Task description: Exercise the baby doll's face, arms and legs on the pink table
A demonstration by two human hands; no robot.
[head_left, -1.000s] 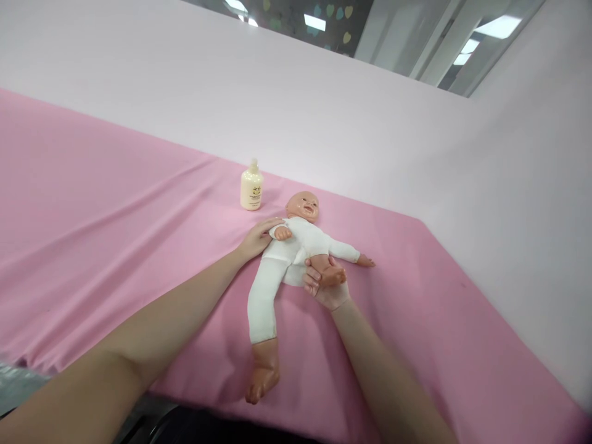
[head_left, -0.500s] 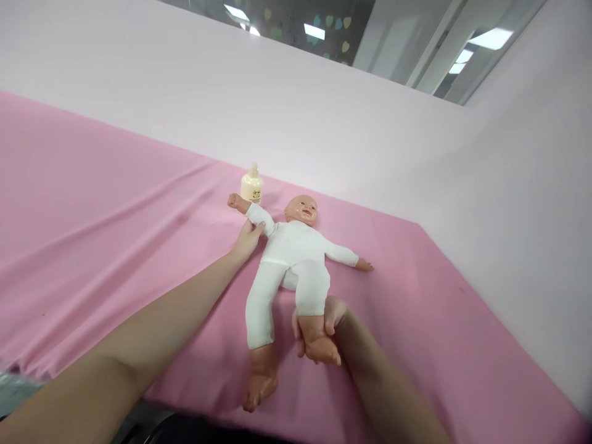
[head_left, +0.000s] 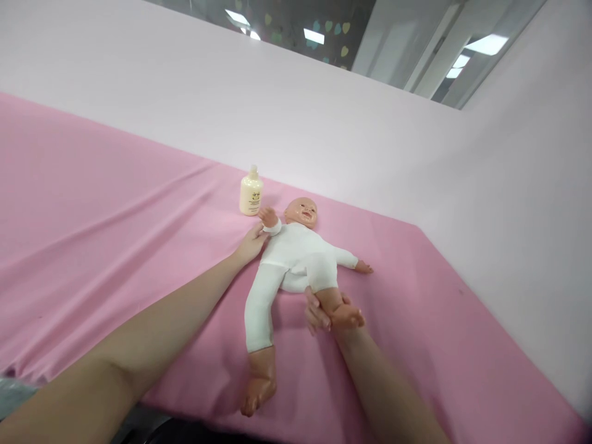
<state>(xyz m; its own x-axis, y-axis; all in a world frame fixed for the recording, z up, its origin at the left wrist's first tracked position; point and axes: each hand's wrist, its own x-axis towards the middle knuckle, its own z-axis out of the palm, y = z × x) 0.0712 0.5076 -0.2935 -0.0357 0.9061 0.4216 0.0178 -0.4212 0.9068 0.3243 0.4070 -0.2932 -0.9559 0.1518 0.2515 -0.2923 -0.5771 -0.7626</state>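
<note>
A baby doll (head_left: 296, 250) with a white cloth body lies on its back on a pink sheet (head_left: 115, 203), head away from me. My left hand (head_left: 251, 243) is closed on the doll's arm at the left, which is bent up with its hand raised. My right hand (head_left: 319, 313) grips the doll's lower leg on the right from underneath, fingers wrapped around near the ankle, and holds that leg lifted. The doll's other leg (head_left: 260, 333) lies stretched toward me. Its other arm (head_left: 346, 258) rests out to the right on the sheet.
A cream-coloured pump bottle (head_left: 251, 196) with a dark printed label stands just beyond the doll's raised hand. Behind the sheet rises a white wall (head_left: 208, 105), with a window (head_left: 287, 28) above it. The sheet's edge runs down on the right.
The doll's left-side arm has bent inward and up, uncovering the bottle. My right hand has raised the doll's lower leg and shifted it to the right.
</note>
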